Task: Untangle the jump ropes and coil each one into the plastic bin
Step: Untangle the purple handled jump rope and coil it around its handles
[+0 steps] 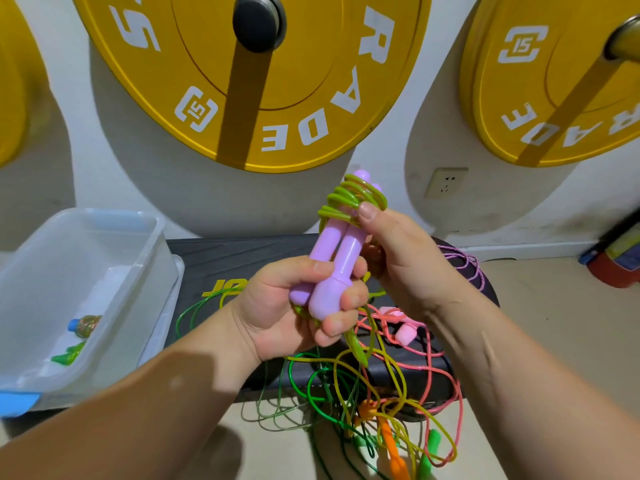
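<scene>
Left hand curls round the lower ends of two lilac plastic rope handles; right hand pinches the yellow-green cord wound round their tops, above a black step platform. Tangled coloured ropes drape its front edge; the clear plastic bin stands left of it.

A single wide-angle camera worn on the person's head looks forward and down, sitting close above the left hand and right hand, with the black padded bench just beyond the hands and the round yellow weight plates on the white wall farther behind.
</scene>
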